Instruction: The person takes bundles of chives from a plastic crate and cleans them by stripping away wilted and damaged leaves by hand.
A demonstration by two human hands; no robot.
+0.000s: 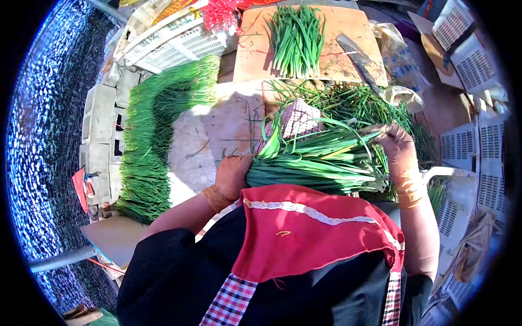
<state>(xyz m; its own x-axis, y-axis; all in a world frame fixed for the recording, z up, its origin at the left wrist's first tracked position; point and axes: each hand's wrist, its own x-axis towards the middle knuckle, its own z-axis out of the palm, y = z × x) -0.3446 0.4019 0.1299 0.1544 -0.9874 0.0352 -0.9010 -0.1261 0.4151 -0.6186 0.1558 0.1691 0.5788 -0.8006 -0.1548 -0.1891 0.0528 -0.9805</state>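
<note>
Two hands flank greens [321, 165] before apron [310, 231], long axis left-right. I see right hand [398, 145] nearer pale stalk ends, fingers pinching upper stalks; left hand [231, 173] touches leafy end, fingertips hidden, grip I can't tell.

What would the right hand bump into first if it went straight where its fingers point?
Probably the green bunch: the right hand points left, at or just over its edge. Depth is hard to tell.
</note>
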